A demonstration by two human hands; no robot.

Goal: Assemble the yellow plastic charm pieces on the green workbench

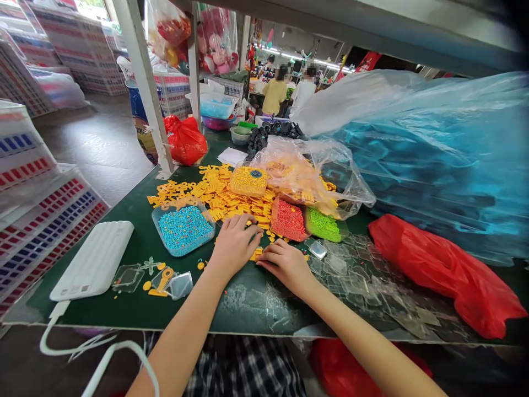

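Both hands are close together at the front of a heap of yellow plastic pieces [223, 190]. My left hand [235, 240] has bent fingers over the heap's near edge; a small dark bit shows at its fingertips, too small to name. My right hand [288, 266] has its fingers drawn together on a small yellow plastic piece [257, 254], lying between the two hands. Around them stand open trays of tiny beads: blue beads [184, 227] at left, yellow beads [248, 181] on the heap, red beads [289, 220] and green beads [323, 223] at right.
A white power bank [93, 259] with a cable lies at left, near loose clear and yellow parts. Flat clear plastic pieces [363, 270] cover the right front, beside a red bag [438, 264]. A large bag of blue items [433, 165] stands behind. People [275, 94] work far back.
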